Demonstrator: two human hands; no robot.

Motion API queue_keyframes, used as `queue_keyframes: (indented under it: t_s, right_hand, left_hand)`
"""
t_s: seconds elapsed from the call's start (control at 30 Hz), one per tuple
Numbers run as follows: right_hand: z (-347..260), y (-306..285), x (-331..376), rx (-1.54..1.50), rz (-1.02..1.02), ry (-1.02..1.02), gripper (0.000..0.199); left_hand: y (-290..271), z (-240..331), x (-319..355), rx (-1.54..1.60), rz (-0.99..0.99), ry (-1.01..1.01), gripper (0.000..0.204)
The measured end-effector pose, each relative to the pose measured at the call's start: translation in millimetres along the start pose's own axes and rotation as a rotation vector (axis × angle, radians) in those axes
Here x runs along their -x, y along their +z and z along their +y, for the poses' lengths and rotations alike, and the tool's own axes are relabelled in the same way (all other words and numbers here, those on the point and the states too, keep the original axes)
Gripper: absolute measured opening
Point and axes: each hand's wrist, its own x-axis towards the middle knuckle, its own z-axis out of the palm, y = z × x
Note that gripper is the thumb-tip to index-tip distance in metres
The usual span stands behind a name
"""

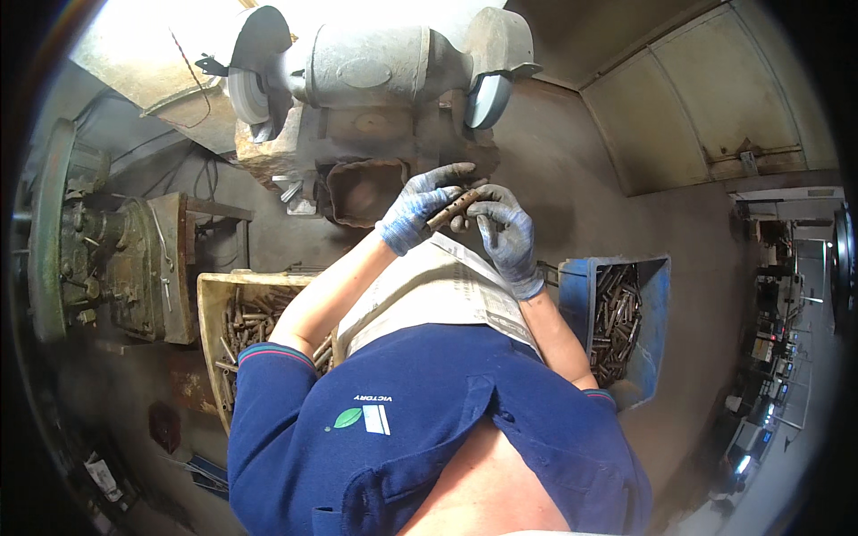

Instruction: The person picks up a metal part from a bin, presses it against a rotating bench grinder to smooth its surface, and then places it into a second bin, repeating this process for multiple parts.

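Holding a rusty rod (451,209) near the picture's centre, both gloved hands are closed on it: the left hand (420,207) at its 9 o'clock end, the right hand (505,234) at 3. The grinder (375,67) stands at 12 o'clock. The rod is best kept firmly pinched at both ends, fingers clear of the wheels.

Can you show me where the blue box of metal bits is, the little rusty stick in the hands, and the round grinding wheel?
Blue plastic bin of metal pieces (655,308), head view, on its right wall.
Short rusty brown metal rod (452,210), head view, on its middle.
Grey round grinding wheel (488,100), head view, on its face.
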Motion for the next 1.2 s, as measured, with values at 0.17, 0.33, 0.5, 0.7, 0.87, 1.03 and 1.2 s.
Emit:
queue_keyframes:
  t_s: [0.17, 0.33, 0.5, 0.7, 0.87, 1.03, 1.2]
  right_hand:
    - [10, 0, 7, 0.317, 0.018, -0.172, 0.01]
    - [17, -8, -4, 0.041, -0.044, -0.019, 0.01]
    - [37, -24, -13, -0.043, -0.045, -0.05, 0.02]
    - [64, -51, -29, -0.138, 0.063, 0.014, 0.028]
    - [74, -59, -40, -0.162, 0.118, 0.007, 0.021]
    - [86, -68, -49, 0.216, 0.098, -0.043, 0.016]
    - [106, -76, -53, 0.253, 0.112, -0.025, 0.018]
  left_hand:
    - [-7, -10, -3, -0.013, 0.004, -0.051, 0.043]
    - [-10, -2, -3, -0.013, 0.031, -0.084, 0.042]
    - [-15, 5, -5, -0.161, 0.232, -0.07, 0.037]
    - [-19, 1, -3, -0.594, 0.44, 0.157, 0.021]
    - [-4, -10, -34, -0.752, 0.582, 0.204, 0.016]
    - [-24, -21, -57, -0.507, 0.572, 0.156, 0.015]
    - [-31, -22, -80, -0.407, 0.627, 0.188, 0.012]
